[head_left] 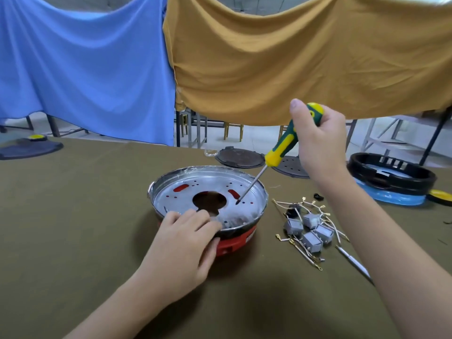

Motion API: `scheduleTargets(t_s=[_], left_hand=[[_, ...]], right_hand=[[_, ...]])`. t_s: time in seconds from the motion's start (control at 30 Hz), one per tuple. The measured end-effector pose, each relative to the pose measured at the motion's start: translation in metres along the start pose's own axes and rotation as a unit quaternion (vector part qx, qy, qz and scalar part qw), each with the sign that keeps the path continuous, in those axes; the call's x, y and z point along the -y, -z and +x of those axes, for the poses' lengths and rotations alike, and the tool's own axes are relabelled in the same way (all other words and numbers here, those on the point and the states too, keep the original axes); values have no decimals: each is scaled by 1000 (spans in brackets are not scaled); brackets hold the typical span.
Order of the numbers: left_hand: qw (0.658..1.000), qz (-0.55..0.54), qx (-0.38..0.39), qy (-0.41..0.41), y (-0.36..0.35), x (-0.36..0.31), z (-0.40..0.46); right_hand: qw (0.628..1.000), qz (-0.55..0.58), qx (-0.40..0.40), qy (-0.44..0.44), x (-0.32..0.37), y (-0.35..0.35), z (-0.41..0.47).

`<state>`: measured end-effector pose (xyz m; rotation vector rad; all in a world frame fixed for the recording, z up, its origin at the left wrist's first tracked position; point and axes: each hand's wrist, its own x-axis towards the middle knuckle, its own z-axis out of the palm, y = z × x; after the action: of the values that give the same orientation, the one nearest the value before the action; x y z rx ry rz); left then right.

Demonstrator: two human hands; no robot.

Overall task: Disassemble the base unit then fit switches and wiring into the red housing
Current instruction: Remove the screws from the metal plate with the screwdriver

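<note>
My right hand [318,138] is wrapped around the green and yellow handle of a screwdriver [283,148], thumb up along the top, holding it tilted so the shaft slants down to the left. Its tip sits at a small hole in the silver metal pan [171,194], right of the big centre opening. The pan rests on the red housing [234,243], in the middle of the olive-covered table [73,228]. My left hand [186,243] rests on the pan's near rim, fingers laid loosely over the edge and thumb against the housing side. Just right of the housing lies a pile of grey switches [310,231] with gold-tipped wiring [305,253]. Far behind the pan sit two dark round plates [239,158], and at far right a black ring [391,174] over blue film.
</note>
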<state>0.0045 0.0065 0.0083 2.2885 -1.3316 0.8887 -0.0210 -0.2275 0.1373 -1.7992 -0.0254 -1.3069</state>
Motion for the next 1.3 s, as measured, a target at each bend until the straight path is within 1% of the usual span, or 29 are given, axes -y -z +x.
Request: scheduleTargets(t_s=[0.13,0.23,0.27,0.37,0.53,0.67,0.77,0.93,1.3], left_hand=[[997,-38,-47,-47,-9,-18,8],[993,-85,-28,-82,-12,-26,8],[992,-91,-21,-83,-10,-23,6],[995,-64,-25,-77,-7,-16,2],[994,-73,-19,-78,-7,-17,1],[994,-78,-16,-75,-7,-17,1],[994,-80,-16,-72,-7,-18,0],[994,-83,-14,-69,-7,-16,0],[993,-95,-18,-71,-9,-15,0]], right_hand=[[1000,-2,-18,-1,-4,-3,7],[999,-19,-27,-1,-5,-1,12],[999,-24,-27,0,-5,0,13],[999,-43,-21,2,-4,3,17],[996,-82,6,18,-3,6,17],[996,-80,30,14,-4,4,14],[997,-71,35,3,-4,4,14],[995,-84,47,7,-5,2,13],[994,-99,52,4,-9,0,12]])
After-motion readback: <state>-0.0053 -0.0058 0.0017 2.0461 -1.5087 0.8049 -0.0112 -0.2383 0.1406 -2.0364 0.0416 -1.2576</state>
